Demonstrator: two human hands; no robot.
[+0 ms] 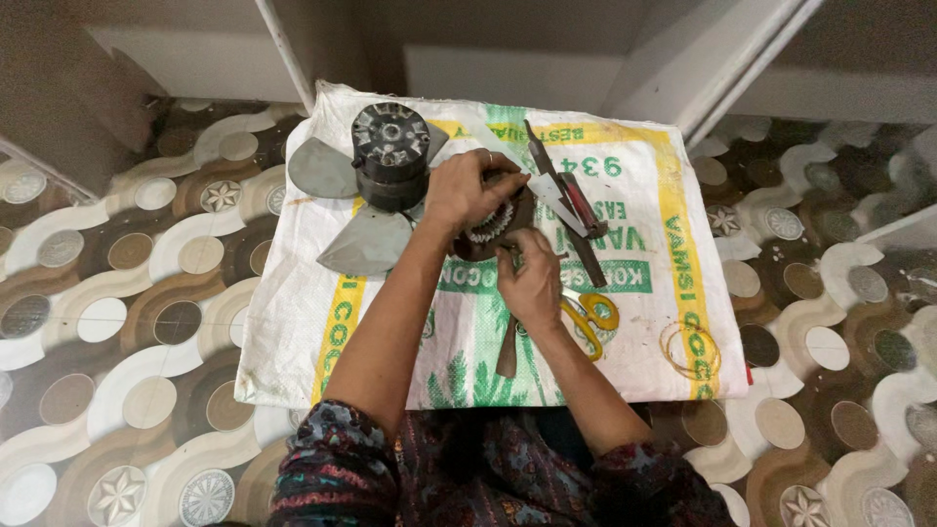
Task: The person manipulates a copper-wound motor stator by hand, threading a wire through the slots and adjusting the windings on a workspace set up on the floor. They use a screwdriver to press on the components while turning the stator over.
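A floor of brown, cream and grey scalloped tiles [146,293] fills the view, and on it lies a white woven sack [644,332] with yellow and green printing, spread flat as a work mat in front of the seated person. Near the middle of the sack sits a round motor stator [493,229], a dark ring with pale coil windings showing along its edge, and both hands are on it. The left hand [468,190] lies over the top of the stator with fingers curled around its rim, gripping it; a ring shows on one finger. The right hand [532,283] is just below, knuckles up and fingers bent in against the stator's lower edge; whether it pinches anything there I cannot tell, since the fingertips are hidden. To the left of the hands, touching the sack's upper part, stands a dark cylindrical fan motor [390,156] with grey metal blades [366,244] fanning out beneath and beside it. To the right of the left hand lies a cluster of slim hand tools [571,200], laid slantwise, one with a red strip. Yellow-handled scissors [590,322] rest just beside the right wrist, and a dark flat tool [507,351] lies under the forearm. Near the sack's right edge sits a small coil of thin wire [691,349]. The person wears a dark patterned sleeve [332,459].
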